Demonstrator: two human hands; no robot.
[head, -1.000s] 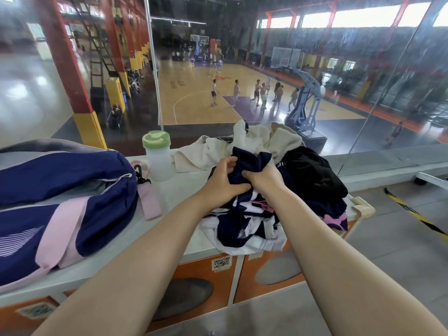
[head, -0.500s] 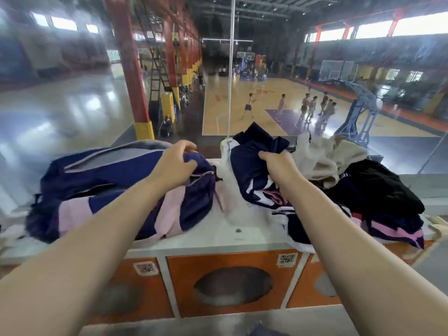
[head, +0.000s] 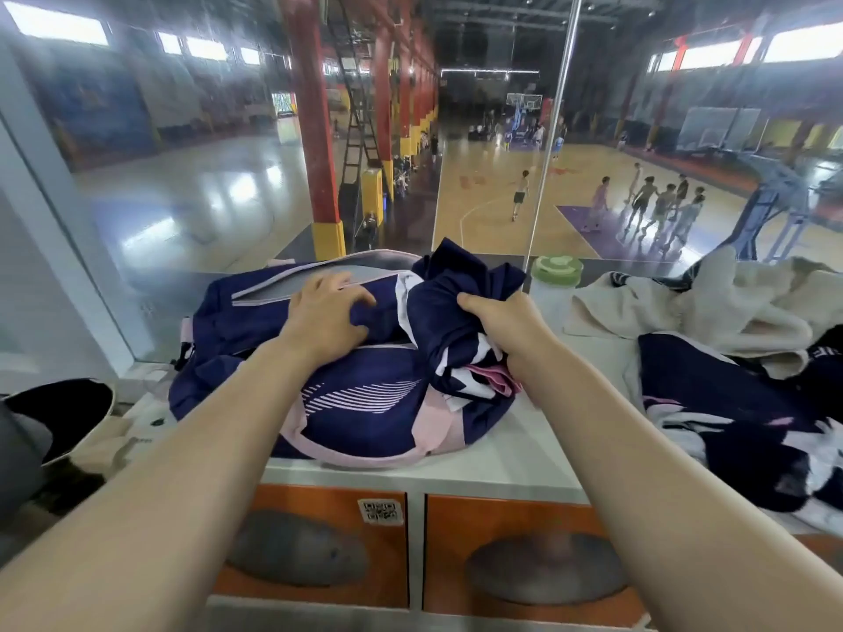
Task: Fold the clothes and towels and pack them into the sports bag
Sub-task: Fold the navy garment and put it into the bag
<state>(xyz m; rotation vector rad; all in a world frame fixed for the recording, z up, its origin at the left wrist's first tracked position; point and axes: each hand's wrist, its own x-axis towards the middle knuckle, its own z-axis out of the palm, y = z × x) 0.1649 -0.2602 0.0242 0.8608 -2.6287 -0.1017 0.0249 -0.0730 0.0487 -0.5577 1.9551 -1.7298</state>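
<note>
A navy and pink sports bag (head: 365, 403) lies on the white counter (head: 511, 458). My left hand (head: 326, 314) grips the navy flap at the bag's top opening. My right hand (head: 506, 321) holds a bunched navy, white and pink garment (head: 460, 312) over the right end of the bag. To the right lies a pile of clothes: a cream towel or sweatshirt (head: 711, 303) at the back and a navy and white garment (head: 730, 412) in front.
A clear bottle with a green lid (head: 557, 271) stands behind the bag against the glass wall. Orange locker doors (head: 524, 540) sit under the counter. A dark round object (head: 59, 417) lies at the far left. A basketball court with people is below, beyond the glass.
My right hand carried the bunched garment left, from the pile to the bag's right end. My left hand let go of it and went to the bag's top flap. My view swung left.
</note>
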